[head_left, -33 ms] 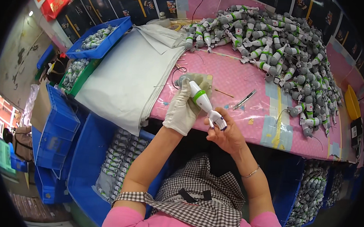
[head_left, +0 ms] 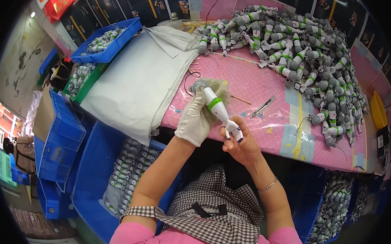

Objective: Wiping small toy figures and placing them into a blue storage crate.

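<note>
In my white-gloved left hand (head_left: 193,122) is a white plastic toy arm (head_left: 219,109) with a grey ball end, a green band and a small hand-shaped end with dark tips. The glove closes round the ball end and upper part, and the arm slants down to the right. My bare right hand (head_left: 243,143) pinches the hand-shaped end, its fingers partly hidden behind it. A thin dark wire (head_left: 186,83) loops near the ball end. On the pink tabletop (head_left: 258,85), a thin brown stick (head_left: 240,99) and a silver pen-like tool (head_left: 263,106) lie just beyond my hands.
A large heap of similar toy arms (head_left: 294,52) covers the table's far right. White sheets (head_left: 141,71) lie at left, beside a blue tray (head_left: 104,40) of parts. Blue bins with toy arms stand below the table, left (head_left: 95,170) and right (head_left: 307,205). A yellow container (head_left: 378,110) stands far right.
The hand-shaped end of the toy arm has turned slightly, and my right hand has shifted a little to the left. My left hand stays almost in place.
</note>
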{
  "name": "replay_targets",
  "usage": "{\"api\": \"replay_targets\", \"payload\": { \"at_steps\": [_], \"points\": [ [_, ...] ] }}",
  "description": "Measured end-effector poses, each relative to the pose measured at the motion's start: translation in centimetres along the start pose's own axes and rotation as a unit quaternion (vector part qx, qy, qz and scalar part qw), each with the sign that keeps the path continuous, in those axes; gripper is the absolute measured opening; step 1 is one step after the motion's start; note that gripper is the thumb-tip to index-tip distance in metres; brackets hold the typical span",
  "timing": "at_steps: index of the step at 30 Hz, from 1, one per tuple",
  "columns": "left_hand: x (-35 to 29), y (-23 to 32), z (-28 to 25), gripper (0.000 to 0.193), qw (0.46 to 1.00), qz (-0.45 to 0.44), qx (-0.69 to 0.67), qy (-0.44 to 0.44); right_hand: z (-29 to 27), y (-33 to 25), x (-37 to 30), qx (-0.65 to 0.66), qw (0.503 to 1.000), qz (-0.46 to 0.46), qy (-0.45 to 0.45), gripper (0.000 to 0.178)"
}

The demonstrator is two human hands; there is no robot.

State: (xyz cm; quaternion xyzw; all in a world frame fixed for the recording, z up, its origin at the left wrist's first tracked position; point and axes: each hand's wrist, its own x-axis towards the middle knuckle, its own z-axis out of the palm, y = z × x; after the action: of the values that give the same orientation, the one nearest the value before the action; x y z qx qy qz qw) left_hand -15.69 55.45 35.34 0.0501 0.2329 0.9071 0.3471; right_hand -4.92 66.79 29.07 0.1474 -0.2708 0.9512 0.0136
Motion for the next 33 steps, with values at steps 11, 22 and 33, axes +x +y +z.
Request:
{"api": "replay_targets", "payload": {
  "at_steps": [11,22,33],
  "points": [
    [-1.4,1.1,-2.4,0.056,0.995,-0.091,0.009,-0.036,2.9,0.0,0.2,-0.673,0.713,-0.193,-0.021,0.034],
    [-5.8,-0.6,-4.3,0.069,0.960,-0.177,0.216,0.031,0.3,-3.7,4.0,-0.204,0.933,-0.058,0.292,0.029],
    [-7.0,-1.0,-5.8,0.053,0.962,-0.226,0.152,-0.016,0.8,-3.9,2.6,-0.185,0.944,-0.028,0.271,0.022]
  ]
}}
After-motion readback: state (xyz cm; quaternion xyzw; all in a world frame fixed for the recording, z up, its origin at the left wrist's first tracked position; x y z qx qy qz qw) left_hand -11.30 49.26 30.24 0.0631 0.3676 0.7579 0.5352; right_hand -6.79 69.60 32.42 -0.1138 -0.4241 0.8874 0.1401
